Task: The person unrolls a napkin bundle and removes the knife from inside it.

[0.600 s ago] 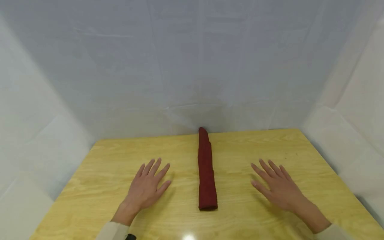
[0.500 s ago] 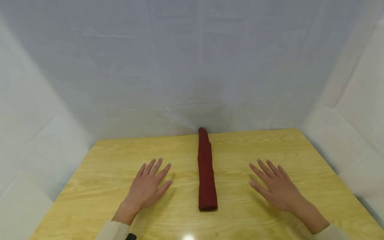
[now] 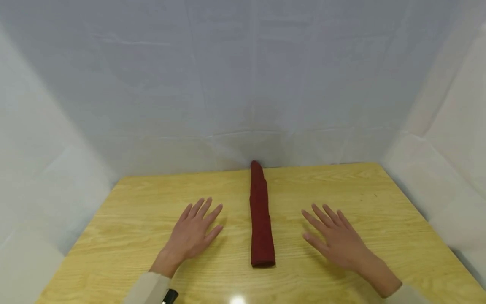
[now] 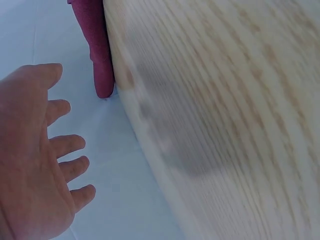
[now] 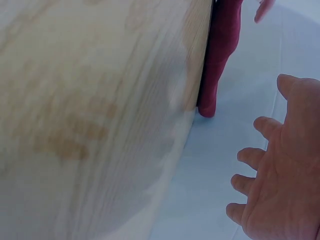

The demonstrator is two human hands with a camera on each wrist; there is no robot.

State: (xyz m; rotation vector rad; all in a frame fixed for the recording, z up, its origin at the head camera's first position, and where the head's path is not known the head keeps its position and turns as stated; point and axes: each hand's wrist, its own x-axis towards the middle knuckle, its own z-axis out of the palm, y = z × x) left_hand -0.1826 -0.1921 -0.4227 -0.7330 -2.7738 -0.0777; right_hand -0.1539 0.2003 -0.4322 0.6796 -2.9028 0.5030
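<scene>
A long dark red piece of folded or rolled cloth [image 3: 261, 219] lies lengthwise on the table, its far end at the back sheet. To its left, my left hand [image 3: 191, 232] hovers palm down with fingers spread, holding nothing. On the other side my right hand [image 3: 339, 240] is held the same way, its fingertips a short gap from the cloth. In the left wrist view the cloth [image 4: 97, 47] shows beyond the thumb of the left hand [image 4: 35, 155]. The right wrist view has the cloth [image 5: 217, 60] past the fingers of the right hand [image 5: 285, 165].
The light wood table [image 3: 125, 219] reaches back to a pale grey sheet [image 3: 228, 84]. White sheets [image 3: 34, 169] hang at both sides. A small black item [image 3: 170, 296] shows at the left sleeve.
Both hands have moved inward toward the red cloth, the left to the right and the right to the left. The cloth stays where it was.
</scene>
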